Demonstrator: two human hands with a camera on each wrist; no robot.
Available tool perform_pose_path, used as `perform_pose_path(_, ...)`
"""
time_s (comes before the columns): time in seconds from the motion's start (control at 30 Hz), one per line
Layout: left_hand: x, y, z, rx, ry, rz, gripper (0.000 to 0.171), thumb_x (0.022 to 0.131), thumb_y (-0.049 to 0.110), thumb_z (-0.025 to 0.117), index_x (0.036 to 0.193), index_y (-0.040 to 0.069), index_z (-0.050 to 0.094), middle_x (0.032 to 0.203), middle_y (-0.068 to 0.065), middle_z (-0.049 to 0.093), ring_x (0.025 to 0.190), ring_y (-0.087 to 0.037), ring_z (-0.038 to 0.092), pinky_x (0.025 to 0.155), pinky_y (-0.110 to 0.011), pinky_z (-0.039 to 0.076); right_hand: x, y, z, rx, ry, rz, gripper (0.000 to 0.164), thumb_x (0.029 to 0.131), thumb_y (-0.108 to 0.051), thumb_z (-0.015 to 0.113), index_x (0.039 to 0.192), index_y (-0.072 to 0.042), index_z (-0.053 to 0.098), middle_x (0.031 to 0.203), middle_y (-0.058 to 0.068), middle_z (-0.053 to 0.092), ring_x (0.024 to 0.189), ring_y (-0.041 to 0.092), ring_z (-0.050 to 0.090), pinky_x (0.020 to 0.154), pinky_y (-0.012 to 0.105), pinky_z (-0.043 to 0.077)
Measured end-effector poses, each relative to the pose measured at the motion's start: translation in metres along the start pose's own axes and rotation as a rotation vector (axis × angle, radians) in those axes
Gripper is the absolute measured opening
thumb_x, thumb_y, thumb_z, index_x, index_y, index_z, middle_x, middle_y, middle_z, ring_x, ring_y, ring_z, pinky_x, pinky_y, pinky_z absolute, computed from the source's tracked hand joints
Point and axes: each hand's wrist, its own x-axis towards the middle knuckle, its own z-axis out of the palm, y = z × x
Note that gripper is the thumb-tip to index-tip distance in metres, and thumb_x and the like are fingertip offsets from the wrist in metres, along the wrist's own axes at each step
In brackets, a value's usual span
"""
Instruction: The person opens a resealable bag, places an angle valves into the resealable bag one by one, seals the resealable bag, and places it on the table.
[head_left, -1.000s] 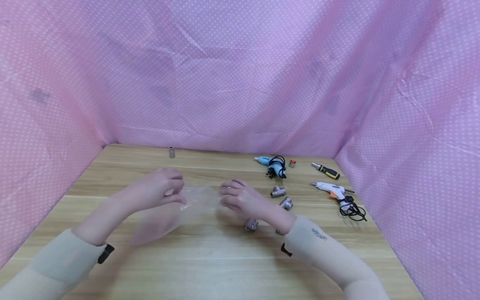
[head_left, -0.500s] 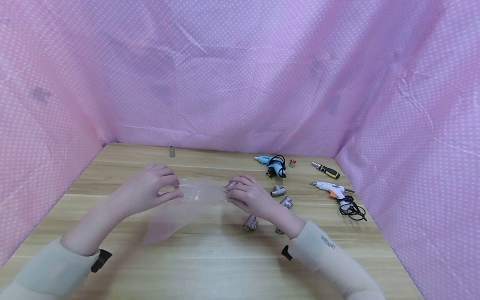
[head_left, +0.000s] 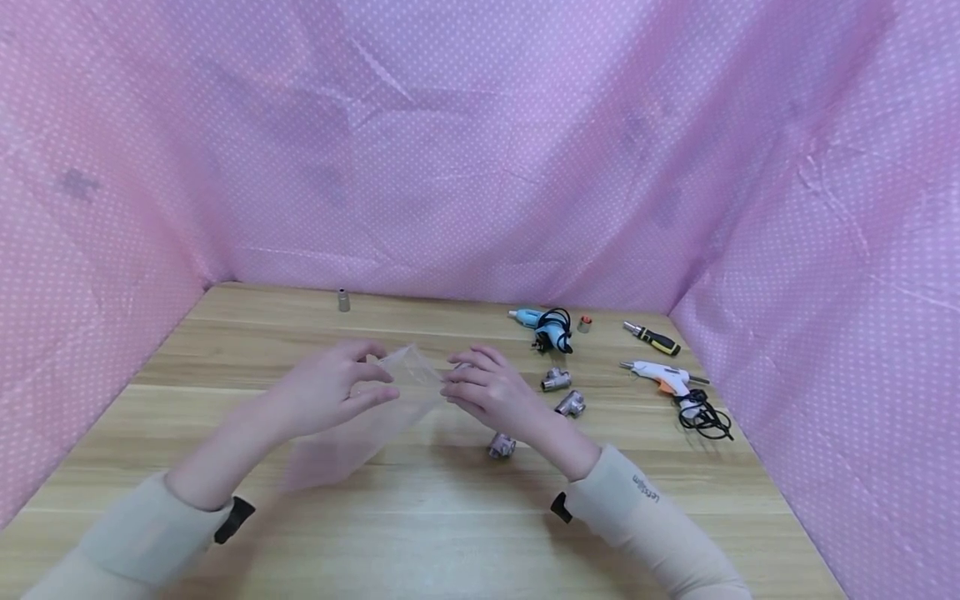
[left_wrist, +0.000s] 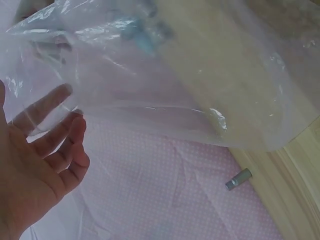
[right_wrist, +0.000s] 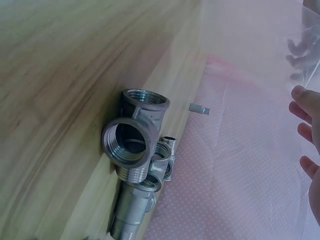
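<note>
A thin clear plastic bag (head_left: pixel 352 437) is stretched between my two hands above the table, its far end drooping toward the lower left. My left hand (head_left: pixel 337 387) holds its edge with bent fingers; thumb and index finger stand apart in the head view. Some left fingertips (left_wrist: pixel 65 92) show through the film in the left wrist view. On the other side my right hand (head_left: pixel 491 392) pinches the bag near its corner. Beside and under the right forearm lie several threaded metal tee fittings, among them one pipe tee (head_left: pixel 501 445) and another pipe tee (head_left: pixel 556 380).
A small metal fitting (head_left: pixel 343 300) stands at the back left of the wooden table (head_left: pixel 435 533). Along the right are a blue corded tool (head_left: pixel 551 329), a red-topped metal piece (head_left: pixel 585 324), a screwdriver (head_left: pixel 652 339) and a white glue gun (head_left: pixel 671 381). Pink dotted cloth (head_left: pixel 450 167) surrounds the table.
Both hands shift slightly with the bag. The left hand now reaches further right, nearer the right hand, and the film between them has folded into a peak.
</note>
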Motion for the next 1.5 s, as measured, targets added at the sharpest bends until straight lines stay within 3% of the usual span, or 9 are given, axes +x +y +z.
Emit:
perform_pose_path(0.3,0.004,0.000,0.000,0.091,0.056,-0.057,0.054,0.087,0.049,0.060,0.113,0.003,0.068,0.105,-0.009,0.062,0.082,-0.022,0.061,0.074,-0.042,0.052,-0.004,0.003,0.004,0.002,0.040,-0.024,0.011,0.082,-0.018,0.071,0.093,-0.013,0.073,0.100,0.000,0.071,0.112,0.021,0.058,0.106,0.040,0.036)
perform_pose_path(0.43,0.003,0.000,-0.002,0.018,0.046,-0.102,0.049,0.083,0.042,0.067,0.110,0.002,0.069,0.104,-0.009,0.062,0.087,-0.025,0.062,0.078,-0.044,0.052,-0.006,0.003,0.005,0.015,0.023,-0.030,0.012,0.082,-0.019,0.072,0.093,-0.013,0.072,0.100,0.000,0.071,0.112,0.021,0.058,0.106,0.040,0.037)
perform_pose_path(0.6,0.004,0.002,0.003,-0.105,0.072,-0.164,0.028,0.085,0.029,0.068,0.100,0.006,0.072,0.087,-0.001,0.060,0.069,-0.011,0.055,0.062,-0.030,0.048,-0.008,0.003,0.004,0.019,-0.016,-0.056,0.017,0.082,-0.020,0.071,0.098,-0.013,0.072,0.104,0.000,0.070,0.112,0.022,0.058,0.104,0.042,0.038)
perform_pose_path(0.73,0.007,0.006,0.008,-0.095,0.122,-0.184,0.014,0.084,0.021,0.069,0.089,0.009,0.076,0.082,0.000,0.061,0.065,-0.010,0.053,0.059,-0.028,0.046,-0.008,0.001,0.005,0.019,-0.022,-0.084,0.018,0.082,-0.019,0.071,0.099,-0.013,0.073,0.104,-0.001,0.070,0.112,0.023,0.058,0.101,0.044,0.041)
perform_pose_path(0.8,0.006,0.007,0.008,-0.082,0.111,-0.176,0.016,0.081,0.018,0.072,0.094,0.010,0.075,0.090,-0.003,0.063,0.071,-0.014,0.057,0.063,-0.032,0.049,-0.008,0.000,0.006,0.028,-0.020,-0.086,0.018,0.082,-0.018,0.071,0.100,-0.012,0.073,0.104,-0.001,0.070,0.111,0.023,0.058,0.100,0.045,0.041)
perform_pose_path(1.0,0.000,0.004,0.007,-0.116,-0.017,-0.098,0.053,0.075,0.010,0.075,0.126,0.012,0.062,0.126,-0.012,0.054,0.108,-0.032,0.056,0.086,-0.048,0.049,-0.011,0.000,0.008,0.073,-0.020,-0.060,0.020,0.083,-0.017,0.071,0.102,-0.010,0.072,0.105,0.001,0.070,0.111,0.023,0.058,0.101,0.046,0.041)
perform_pose_path(1.27,-0.003,-0.011,0.012,-0.370,-0.155,0.035,0.076,0.077,0.000,0.060,0.147,0.016,0.035,0.151,-0.010,0.032,0.136,-0.033,0.032,0.104,-0.055,0.034,-0.015,0.001,0.010,0.129,-0.023,-0.040,0.023,0.084,-0.019,0.070,0.105,-0.009,0.071,0.109,0.001,0.069,0.113,0.023,0.056,0.103,0.046,0.039)
perform_pose_path(1.4,-0.004,-0.014,0.014,-0.452,-0.159,0.054,0.078,0.078,0.000,0.059,0.148,0.016,0.031,0.151,-0.008,0.032,0.124,-0.028,0.046,0.089,-0.041,0.048,-0.019,0.000,0.011,0.173,-0.060,-0.002,0.027,0.085,-0.020,0.069,0.109,-0.009,0.069,0.114,0.001,0.067,0.117,0.022,0.054,0.106,0.045,0.036)
perform_pose_path(1.5,-0.004,-0.015,0.014,-0.469,-0.161,0.029,0.078,0.078,0.002,0.061,0.149,0.020,0.031,0.145,-0.004,0.040,0.100,-0.020,0.055,0.068,-0.027,0.048,-0.023,0.002,0.012,0.208,-0.087,0.024,0.031,0.085,-0.021,0.068,0.114,-0.009,0.066,0.118,0.002,0.065,0.119,0.022,0.052,0.107,0.043,0.035)
